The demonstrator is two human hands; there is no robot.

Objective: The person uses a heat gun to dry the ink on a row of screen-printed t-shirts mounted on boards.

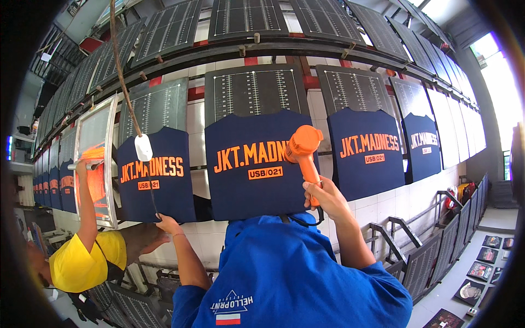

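My right hand (324,195) grips the handle of an orange heat gun (303,148). Its nozzle points at the printed front of a navy T-shirt (249,188) stretched on a board straight ahead. My left hand (167,224) is raised to the lower edge of the neighbouring navy T-shirt (164,191) on the left. A thin dark cable (152,199) runs down to its fingers. The fingers are too small in the picture to show whether they pinch the cable or the hem. Both shirts carry orange lettering.
More navy shirts on boards (365,153) hang in a long row either side, with dark mesh screens (254,90) above. A white plug (143,147) hangs on a rope. At left, a person in yellow (82,265) presses a framed screen (97,161). Metal racks (424,257) stand lower right.
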